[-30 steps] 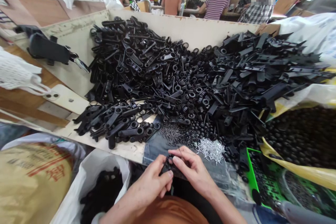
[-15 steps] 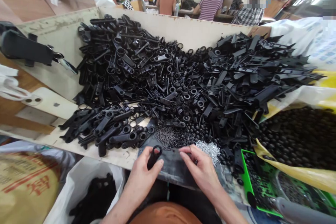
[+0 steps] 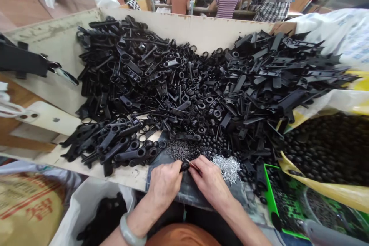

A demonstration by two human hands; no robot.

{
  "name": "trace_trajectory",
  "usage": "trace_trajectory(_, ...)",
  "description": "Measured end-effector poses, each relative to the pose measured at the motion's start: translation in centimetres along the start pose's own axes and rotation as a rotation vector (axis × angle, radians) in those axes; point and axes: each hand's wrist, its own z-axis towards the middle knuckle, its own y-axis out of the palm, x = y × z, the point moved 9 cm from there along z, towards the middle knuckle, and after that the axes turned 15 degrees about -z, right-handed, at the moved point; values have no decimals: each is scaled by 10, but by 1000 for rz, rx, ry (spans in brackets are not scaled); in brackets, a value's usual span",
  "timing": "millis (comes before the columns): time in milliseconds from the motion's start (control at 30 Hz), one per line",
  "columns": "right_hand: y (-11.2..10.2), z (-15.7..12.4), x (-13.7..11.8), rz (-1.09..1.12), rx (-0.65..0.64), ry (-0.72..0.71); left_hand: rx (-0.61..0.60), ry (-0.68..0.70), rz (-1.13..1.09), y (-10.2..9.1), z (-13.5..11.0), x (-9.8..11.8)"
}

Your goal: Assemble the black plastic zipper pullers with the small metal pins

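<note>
My left hand [image 3: 165, 182] is closed around a black plastic part [image 3: 185, 166], most of it hidden by the fingers. Right beside it, my right hand [image 3: 212, 180] pinches at the same spot, its fingertips against the part's end. Something thin and brownish shows between those fingers, too small to name. Both hands are over a dark mat [image 3: 193, 190]. Just beyond them lie small grey screws [image 3: 177, 149], black balls [image 3: 215, 145] and a heap of silver pins [image 3: 229, 169].
Long black plastic parts [image 3: 115, 142] lie in rows at left, before a large heap of black pieces [image 3: 161, 77]. A green tray [image 3: 269, 188] and a bag of black balls [image 3: 328, 150] stand right. A white sack [image 3: 75, 203] is lower left. People sit working behind the back board [image 3: 173, 27].
My left hand has turned over, back upward, with the black part now pointing right. The right hand has moved left, and the two hands now meet at the part.
</note>
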Motion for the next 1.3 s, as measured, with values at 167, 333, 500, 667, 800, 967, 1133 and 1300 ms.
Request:
trace_trajectory(167, -6, -2, 4, 136, 16, 72, -32, 112, -3, 4, 2, -1)
trace_trajectory(333, -5, -8, 13, 293, 25, 175, -28, 170, -146, -3, 5, -4)
trace_trajectory(500, 5, -12, 20, 498, 54, 275, 70, 114, -437, -22, 7, -7)
trace_trajectory(667, 16, -8, 16, 717, 122, 342, 145, -92, -849, -19, 2, -15)
trace_trajectory(800, 19, -1, 7, 807, 139, 341, 119, -262, -1181, -5, -5, -21)
trace_trajectory(967, 22, 0, 0, 860, 144, 335, 83, -403, -1486, 9, -13, -23)
trace_trajectory(1133, 30, -3, 2, 928, 152, 379, 76, -470, -1635, 18, -14, -21)
trace_trajectory(1300, 34, -2, 3, 954, 126, 385, 73, -501, -1633, 19, -15, -21)
